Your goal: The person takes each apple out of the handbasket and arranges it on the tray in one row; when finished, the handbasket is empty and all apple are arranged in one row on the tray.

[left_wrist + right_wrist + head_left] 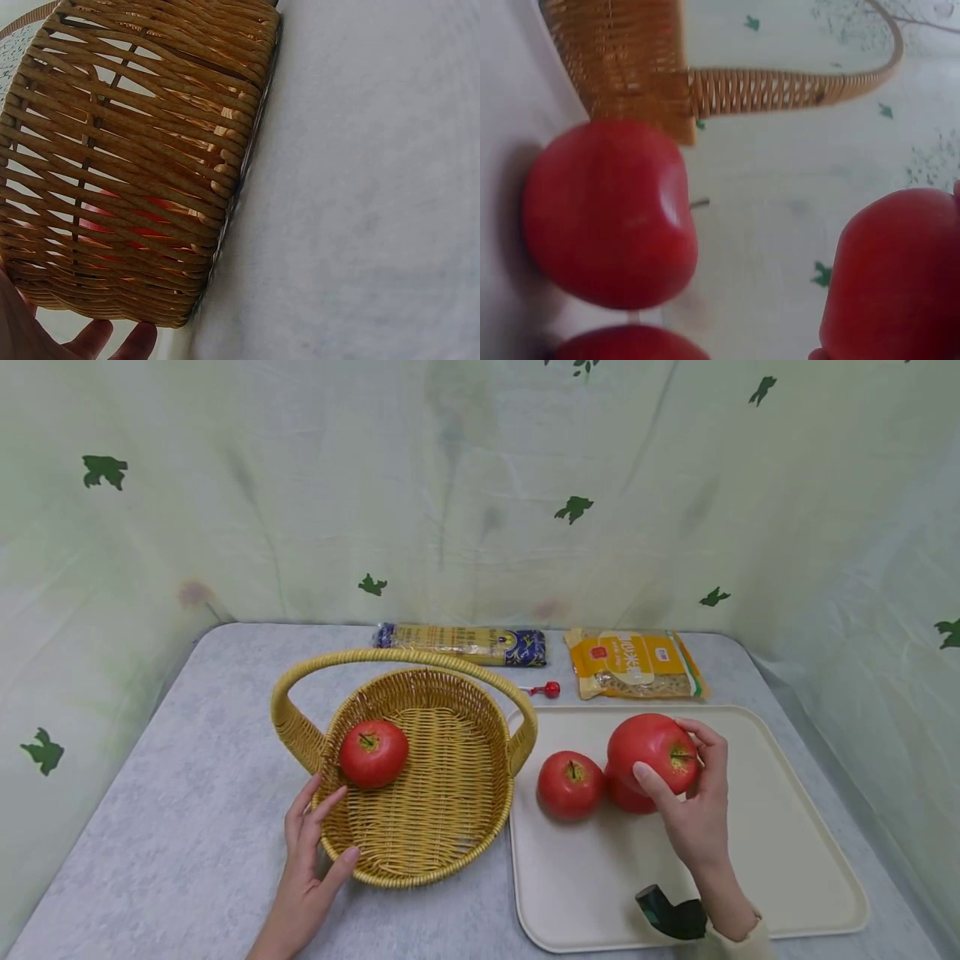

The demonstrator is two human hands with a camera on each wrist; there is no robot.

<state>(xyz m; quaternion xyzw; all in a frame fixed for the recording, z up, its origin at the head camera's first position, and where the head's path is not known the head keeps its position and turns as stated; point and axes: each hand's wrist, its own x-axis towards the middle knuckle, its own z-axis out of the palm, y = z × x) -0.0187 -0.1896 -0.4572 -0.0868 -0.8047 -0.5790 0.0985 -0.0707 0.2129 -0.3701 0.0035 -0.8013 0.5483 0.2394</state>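
The place looked like a small screened corner, arranged around one table (pixel 150 793). A pale sheet (pixel 337 485) with green prints (pixel 573 509) hung along the far side and also closed the left and right sides. The table had a grey, mottled top. The orange food packet (pixel 633 664) and the blue-and-yellow packet (pixel 468 645) at its far edge, together with the wicker basket (pixel 408 882), gave a household feeling, but whether the room behind was a home or a studio could not be told.
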